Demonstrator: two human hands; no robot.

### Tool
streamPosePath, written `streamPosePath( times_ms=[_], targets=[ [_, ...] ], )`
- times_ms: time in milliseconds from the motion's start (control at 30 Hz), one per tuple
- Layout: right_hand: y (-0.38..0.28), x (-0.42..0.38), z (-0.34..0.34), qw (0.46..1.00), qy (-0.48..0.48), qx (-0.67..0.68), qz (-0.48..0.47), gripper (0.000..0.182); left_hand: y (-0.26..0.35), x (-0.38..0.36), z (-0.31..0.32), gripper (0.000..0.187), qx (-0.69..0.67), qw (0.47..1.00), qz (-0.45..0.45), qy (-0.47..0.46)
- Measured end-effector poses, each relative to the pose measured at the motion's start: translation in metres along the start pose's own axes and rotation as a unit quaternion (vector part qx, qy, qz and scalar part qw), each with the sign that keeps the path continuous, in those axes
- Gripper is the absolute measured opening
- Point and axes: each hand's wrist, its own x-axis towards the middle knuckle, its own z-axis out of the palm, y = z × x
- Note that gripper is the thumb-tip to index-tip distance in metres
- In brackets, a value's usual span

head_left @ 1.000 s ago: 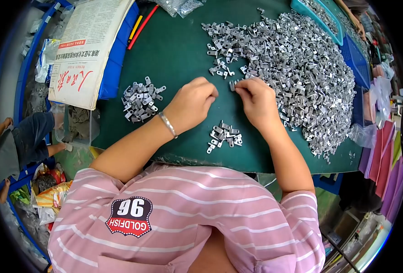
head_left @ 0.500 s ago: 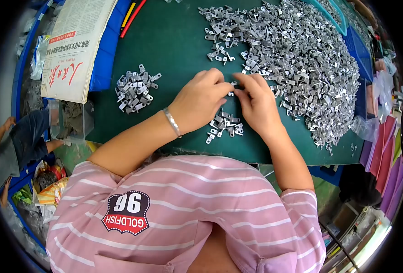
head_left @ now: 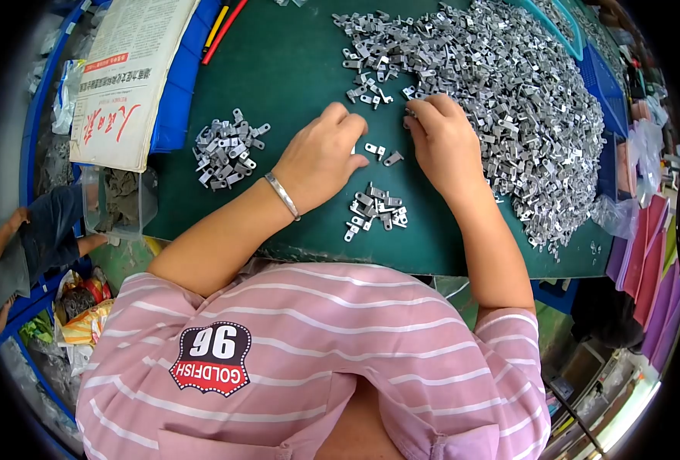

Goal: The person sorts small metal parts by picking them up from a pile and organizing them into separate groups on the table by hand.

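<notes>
My left hand [head_left: 321,153], with a silver bangle at its wrist, is curled over the green table [head_left: 294,84], and a tiny bright edge shows at its fingertips. My right hand [head_left: 445,146] has its thumb and fingers pinched at the left edge of the large heap of metal clips [head_left: 508,92]; what they hold is too small to name. Between the hands lie a few loose clips [head_left: 393,158]. Nearer my body is a small group of clips [head_left: 376,208]. A separate small pile of clips [head_left: 228,149] sits left of my left forearm.
A folded newspaper [head_left: 121,84] lies on a blue bin [head_left: 177,100] at the left, above a clear plastic box [head_left: 144,203]. Red and yellow pens [head_left: 225,31] lie at the back. A blue basket [head_left: 602,84] stands beyond the heap. Another person's legs [head_left: 48,230] show at far left.
My hands have moved apart, the left one leftward and the right one up and right to the heap's edge. Loose clips now show between them on the table.
</notes>
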Motion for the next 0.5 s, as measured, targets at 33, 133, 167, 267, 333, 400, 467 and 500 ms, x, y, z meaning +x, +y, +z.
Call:
streamPosePath(
  times_ms=[33,133,167,267,333,400,467,500],
  targets=[
    [0.002,0.001,0.004,0.998,-0.012,-0.050,-0.024,0.010,-0.005,-0.002,0.001,0.023,-0.018,1.000,-0.009,-0.019],
    [0.001,0.003,0.006,0.993,-0.040,-0.102,-0.043,0.009,-0.008,-0.003,-0.001,0.024,-0.104,0.993,-0.045,-0.034],
    [0.002,0.001,0.006,0.993,-0.042,-0.106,-0.037,0.009,-0.008,-0.005,-0.001,0.025,-0.176,0.981,-0.071,-0.033],
    [0.001,-0.005,0.003,0.990,-0.057,-0.126,-0.028,0.013,-0.002,-0.004,-0.003,0.025,-0.135,0.990,-0.043,0.000],
    [0.002,-0.005,0.001,0.990,-0.050,-0.120,-0.061,0.017,0.005,-0.003,-0.002,0.024,-0.151,0.988,-0.037,0.008],
    [0.002,-0.007,-0.004,0.988,-0.064,-0.121,-0.066,0.021,0.010,-0.003,-0.003,0.023,-0.164,0.986,-0.034,0.021],
    [0.001,-0.012,-0.007,0.998,-0.027,0.050,0.031,0.024,0.013,-0.004,-0.005,0.022,-0.203,0.978,-0.051,0.007],
    [0.000,-0.013,-0.011,0.985,-0.052,0.134,0.095,0.020,0.014,-0.004,-0.008,0.024,-0.204,0.977,-0.058,-0.012]
  ],
)
